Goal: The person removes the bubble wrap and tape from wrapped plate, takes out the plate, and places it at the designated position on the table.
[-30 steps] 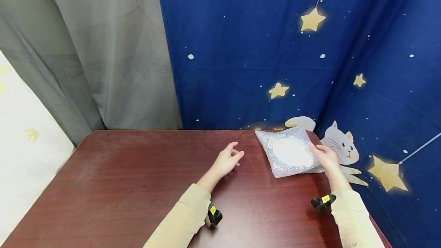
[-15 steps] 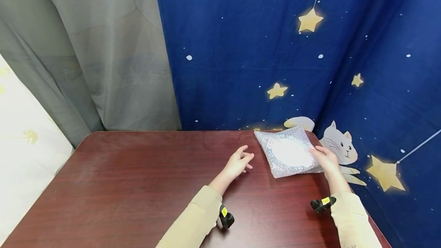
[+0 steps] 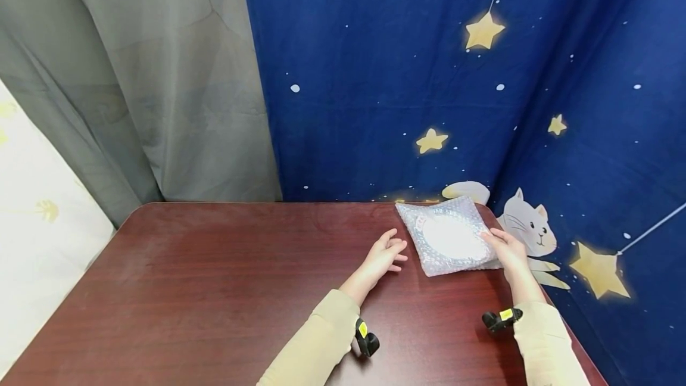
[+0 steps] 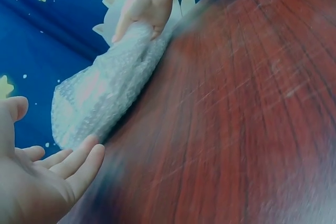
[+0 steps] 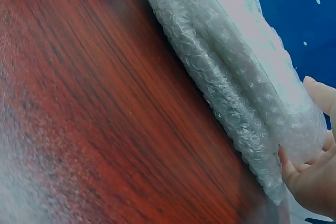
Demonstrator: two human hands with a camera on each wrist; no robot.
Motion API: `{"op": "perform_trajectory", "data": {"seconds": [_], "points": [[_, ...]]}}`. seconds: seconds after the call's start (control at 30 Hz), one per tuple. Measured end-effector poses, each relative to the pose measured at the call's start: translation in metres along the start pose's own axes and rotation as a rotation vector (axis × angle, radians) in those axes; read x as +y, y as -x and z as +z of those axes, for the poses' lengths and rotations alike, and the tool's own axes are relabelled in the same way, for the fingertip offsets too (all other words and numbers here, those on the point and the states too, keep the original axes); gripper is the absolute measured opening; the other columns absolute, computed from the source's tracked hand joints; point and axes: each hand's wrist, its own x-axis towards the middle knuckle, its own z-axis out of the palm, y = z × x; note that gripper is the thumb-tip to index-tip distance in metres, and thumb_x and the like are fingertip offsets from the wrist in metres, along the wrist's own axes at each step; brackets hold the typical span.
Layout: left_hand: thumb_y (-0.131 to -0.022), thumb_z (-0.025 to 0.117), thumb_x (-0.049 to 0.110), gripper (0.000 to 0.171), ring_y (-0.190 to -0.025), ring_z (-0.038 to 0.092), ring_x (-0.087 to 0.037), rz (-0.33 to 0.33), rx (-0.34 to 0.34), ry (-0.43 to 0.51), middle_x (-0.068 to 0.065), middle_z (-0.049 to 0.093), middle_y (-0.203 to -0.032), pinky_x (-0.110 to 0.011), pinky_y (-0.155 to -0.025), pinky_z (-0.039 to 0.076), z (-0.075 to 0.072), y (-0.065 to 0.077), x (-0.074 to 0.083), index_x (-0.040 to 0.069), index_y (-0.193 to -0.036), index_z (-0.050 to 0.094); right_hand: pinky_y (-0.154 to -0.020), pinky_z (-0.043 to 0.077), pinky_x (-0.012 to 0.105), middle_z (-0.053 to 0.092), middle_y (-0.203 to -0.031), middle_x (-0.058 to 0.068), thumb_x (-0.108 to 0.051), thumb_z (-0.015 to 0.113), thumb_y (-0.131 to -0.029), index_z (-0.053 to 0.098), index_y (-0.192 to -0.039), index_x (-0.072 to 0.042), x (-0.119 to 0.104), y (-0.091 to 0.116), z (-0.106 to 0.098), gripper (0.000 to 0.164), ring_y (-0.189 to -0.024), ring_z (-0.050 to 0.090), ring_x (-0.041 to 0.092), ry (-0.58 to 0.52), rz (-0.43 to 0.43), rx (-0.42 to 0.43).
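A flat bubble-wrapped package (image 3: 447, 240), with a bright round face and some printing showing through, lies near the table's far right corner. My right hand (image 3: 506, 250) grips its right edge; in the right wrist view the thumb is over the bubble wrap (image 5: 226, 77) and the other fingers are below it. Left of the package is my left hand (image 3: 383, 256), fingers spread and holding nothing. The left wrist view shows those fingers (image 4: 79, 166) close to the package's near end, overlapping its corner there.
The dark red-brown wooden table (image 3: 214, 285) runs under both hands. A grey curtain (image 3: 187, 88) and a blue curtain (image 3: 375, 76) with stars and a cat print hang behind it. A black wrist camera (image 3: 367, 338) is strapped to the left sleeve.
My left hand has moved right toward the package, its fingers spreading a little. The right hand and the package stay almost where they were.
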Motion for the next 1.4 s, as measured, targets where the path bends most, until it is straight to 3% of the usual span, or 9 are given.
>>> {"op": "perform_trajectory", "data": {"seconds": [0.47,0.8,1.4], "points": [[-0.097,0.053,0.021,0.065,-0.117,0.054,-0.037,-0.050,-0.043,0.162,-0.025,0.032,-0.147,-0.048,-0.084,0.052,0.017,-0.003,-0.008,0.002,-0.151,0.021,-0.114,0.015,0.041,0.025,-0.153,0.019,-0.035,0.059,-0.095,0.030,-0.149,-0.002,0.004,0.004,0.006,0.069,-0.140,0.021,0.029,-0.149,0.040,0.005],[-0.096,0.052,0.016,0.061,-0.113,0.057,-0.032,-0.044,-0.044,0.169,-0.021,0.040,-0.143,-0.049,-0.086,0.050,0.029,-0.005,-0.011,-0.001,-0.149,0.025,-0.114,0.013,0.038,0.022,-0.154,0.018,-0.031,0.055,-0.097,0.028,-0.150,-0.002,0.007,0.003,0.008,0.066,-0.140,0.020,0.028,-0.187,0.026,0.028],[-0.092,0.054,0.014,0.064,-0.119,0.050,-0.035,-0.064,-0.038,0.203,-0.026,0.036,-0.145,-0.048,-0.093,0.046,0.039,-0.008,-0.010,-0.009,-0.146,0.027,-0.111,0.024,0.028,0.030,-0.150,0.019,-0.022,0.055,-0.098,0.030,-0.149,-0.002,0.009,0.001,0.010,0.060,-0.135,0.031,0.021,-0.218,0.002,0.056]]}}
